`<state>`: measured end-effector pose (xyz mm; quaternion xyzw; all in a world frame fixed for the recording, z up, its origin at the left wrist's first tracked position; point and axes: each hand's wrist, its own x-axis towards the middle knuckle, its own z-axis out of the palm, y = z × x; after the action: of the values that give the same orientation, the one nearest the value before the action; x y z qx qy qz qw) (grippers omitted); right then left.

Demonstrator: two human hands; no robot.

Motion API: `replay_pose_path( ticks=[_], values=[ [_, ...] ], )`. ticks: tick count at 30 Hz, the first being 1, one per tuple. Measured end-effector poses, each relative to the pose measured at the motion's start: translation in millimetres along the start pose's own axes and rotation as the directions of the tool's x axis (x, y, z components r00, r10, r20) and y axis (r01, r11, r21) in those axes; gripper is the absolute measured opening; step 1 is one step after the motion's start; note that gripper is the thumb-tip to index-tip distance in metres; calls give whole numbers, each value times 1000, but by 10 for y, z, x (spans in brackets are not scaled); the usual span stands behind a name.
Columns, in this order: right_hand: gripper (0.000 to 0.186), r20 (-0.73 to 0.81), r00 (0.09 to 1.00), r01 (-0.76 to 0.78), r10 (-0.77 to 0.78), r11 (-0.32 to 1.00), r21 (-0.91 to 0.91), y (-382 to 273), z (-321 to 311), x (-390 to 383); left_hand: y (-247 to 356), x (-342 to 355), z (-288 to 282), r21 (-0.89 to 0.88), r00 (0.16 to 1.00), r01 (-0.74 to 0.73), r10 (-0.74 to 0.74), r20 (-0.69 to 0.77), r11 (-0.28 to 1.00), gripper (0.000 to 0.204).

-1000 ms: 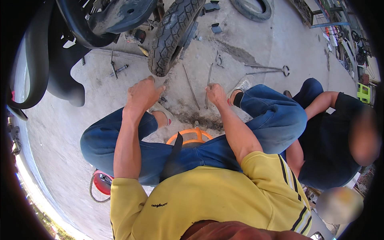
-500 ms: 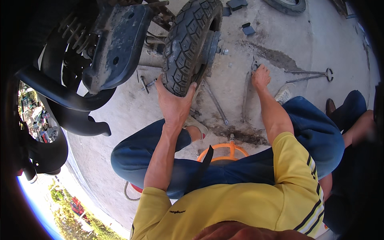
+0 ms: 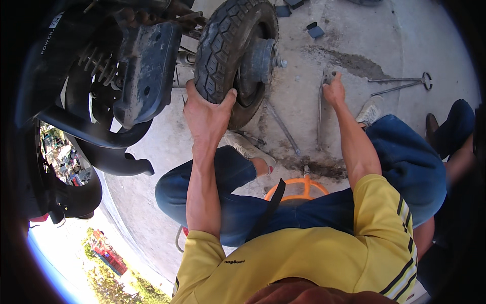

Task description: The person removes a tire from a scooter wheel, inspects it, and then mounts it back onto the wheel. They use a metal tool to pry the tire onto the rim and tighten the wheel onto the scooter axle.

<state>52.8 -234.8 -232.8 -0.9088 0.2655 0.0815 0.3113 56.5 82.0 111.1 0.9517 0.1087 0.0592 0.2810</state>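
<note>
1. Mind the dark-bodied vehicle at upper left; work with care in the tight space between it and the tyre.

2. Find the treaded tyre at upper centre, standing on edge with a slight lean around a grey hub. Cannot tell from here any fixing to the vehicle; best steadied as if free to roll.

3. Keep well balanced about the round orange frame, low and just right of centre.

4. Leave the long-legged ringed tool flat on the floor at right, well apart from the tyre.

5. Watch the two slim metal bars lying near each other, one slanted, one nearly straight up the view; avoid rolling rubber onto either.

6. Hold the left hand as now, clasping the lower tyre, thumb on the hub side, fingers opposite; press evenly, low, against any tipping.

7. Keep the right hand relaxed and low, narrow in shape, near the upper end of the straight bar. Cannot tell any grip there.

8. Look closely at the small metal piece just beside those fingertips; too small to name.
</note>
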Motion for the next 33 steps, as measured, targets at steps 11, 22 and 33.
replay_pose_path(
  ticks=[11, 22, 33],
  values=[
    [31, 24, 999, -32, 25, 439, 898, -898, -678, -724, 125, 66, -41, 26, 999, -16, 15, 30, 1000, 75],
    [32, -17, 981, 165, -192, 790, 590, -1540, -1574, -1407, -352, -519, 222, -6, 984, -43, 42, -174, 999, 90],
    [25, -170, 876, 463, -451, 690, 557, -1749, -1530, -1637, 49, -73, 46, 130, 996, -83, 79, 30, 988, 86]
  ],
)
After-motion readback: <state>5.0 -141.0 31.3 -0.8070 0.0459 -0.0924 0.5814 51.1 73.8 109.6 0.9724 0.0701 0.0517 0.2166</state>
